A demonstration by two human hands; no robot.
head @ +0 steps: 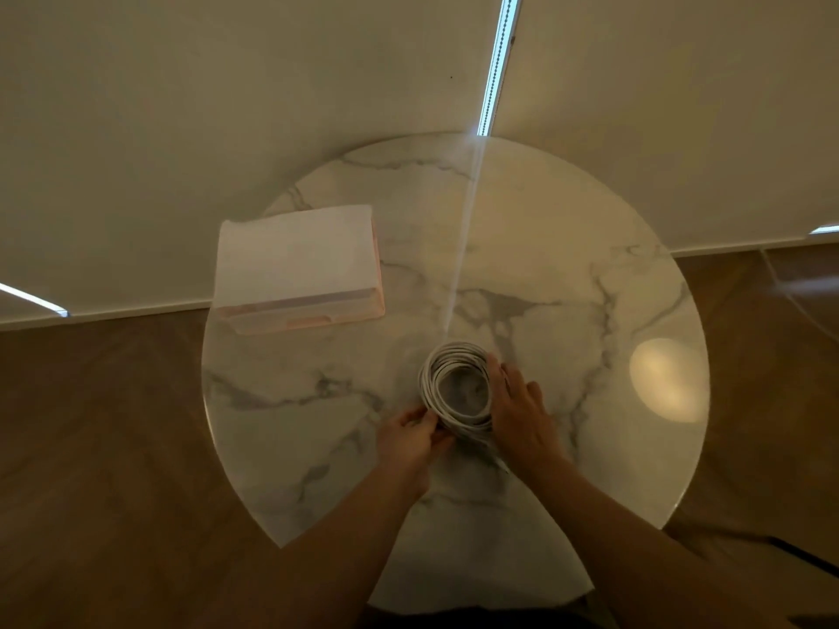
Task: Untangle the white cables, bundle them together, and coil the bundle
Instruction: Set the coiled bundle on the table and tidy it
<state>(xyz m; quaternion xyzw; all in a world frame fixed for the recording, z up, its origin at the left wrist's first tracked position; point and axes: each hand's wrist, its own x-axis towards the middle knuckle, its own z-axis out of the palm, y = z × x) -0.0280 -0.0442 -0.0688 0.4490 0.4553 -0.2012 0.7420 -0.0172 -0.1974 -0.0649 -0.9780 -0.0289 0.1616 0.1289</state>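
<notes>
A round marble surface (pixel 558 229) carried the coil of white cables (pixel 463 420), which lay flat a little toward the near edge, roughly midway between the left and right edges. The coil was a ring of many stacked turns with bare marble showing through its middle. How many separate cables made it up could not be told, and no plugs or connectors could be made out.

The left hand (pixel 411 440) was at the coil's near-left side, with curled fingers and thumb pinching the turns there. The fingertips were partly lost against the white strands. The right hand (pixel 517 406) lay palm-down against the coil's right side, its fingers fairly straight along the outer turns and reaching toward the far side. Its thumb was hidden, so whether it hooked under the cables was unclear.

A thin strand (pixel 495 456) seemed to trail from the coil's near side toward the near edge between the wrists. It was dim and its end vanished beside the right forearm.

Toward the far-left edge sat a white and pink box (pixel 295 265), well apart from the coil, with no legible printing. A soft oval glare (pixel 667 379) marked the surface near its right edge. Both forearms ran off the bottom of the view, and wooden floor (pixel 91 424) surrounded the surface.
</notes>
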